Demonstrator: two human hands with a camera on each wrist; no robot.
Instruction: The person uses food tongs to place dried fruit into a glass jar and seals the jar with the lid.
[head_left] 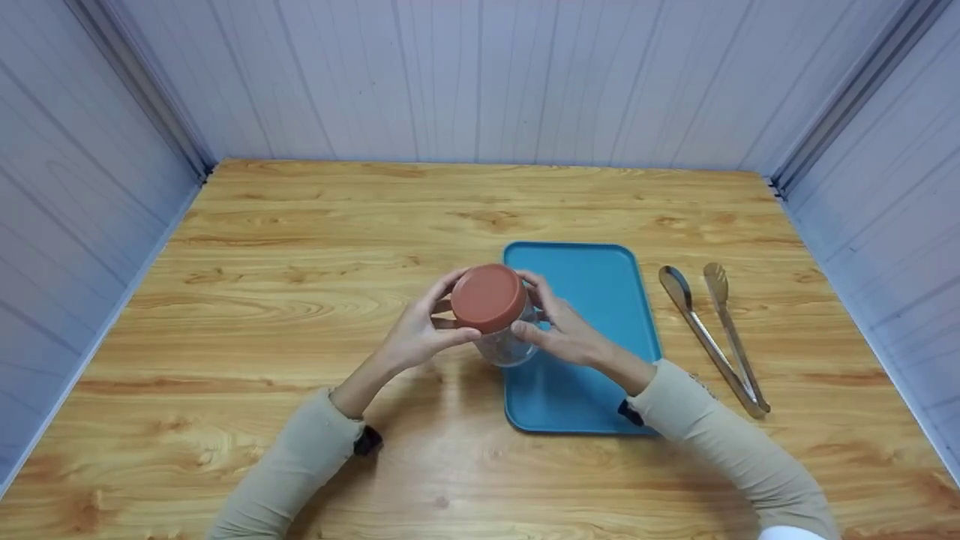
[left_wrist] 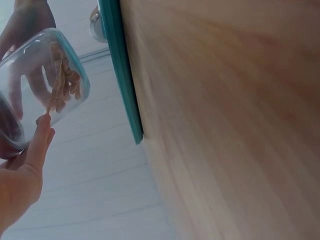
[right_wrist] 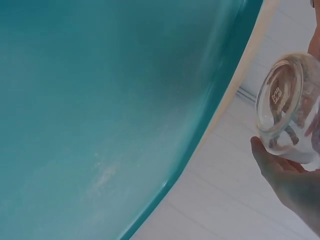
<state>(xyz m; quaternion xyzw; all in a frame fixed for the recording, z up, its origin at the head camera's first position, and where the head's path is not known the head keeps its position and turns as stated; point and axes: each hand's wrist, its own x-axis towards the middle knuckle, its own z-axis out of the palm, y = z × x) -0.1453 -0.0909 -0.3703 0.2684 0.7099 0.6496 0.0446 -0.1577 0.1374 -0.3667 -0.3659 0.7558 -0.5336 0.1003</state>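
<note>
Both hands hold a clear jar [head_left: 506,349] with a flat reddish-brown lid [head_left: 487,294], tilted, above the left edge of a blue tray [head_left: 574,262]. My left hand [head_left: 414,335] grips it from the left, thumb at the front of the lid's rim. From the right, my right hand [head_left: 564,331] wraps it, thumb on the glass just under the lid. Brown, dried-looking strips [left_wrist: 64,82] lie inside, near the bottom, in the left wrist view. The jar's round base [right_wrist: 280,95] faces the right wrist camera, clear of the tray.
Metal tongs [head_left: 716,351] lie spread on the wooden table [head_left: 300,247] to the right of the tray, hinge end toward the near side. Pale panel walls [head_left: 480,82] enclose the table at the back and both sides.
</note>
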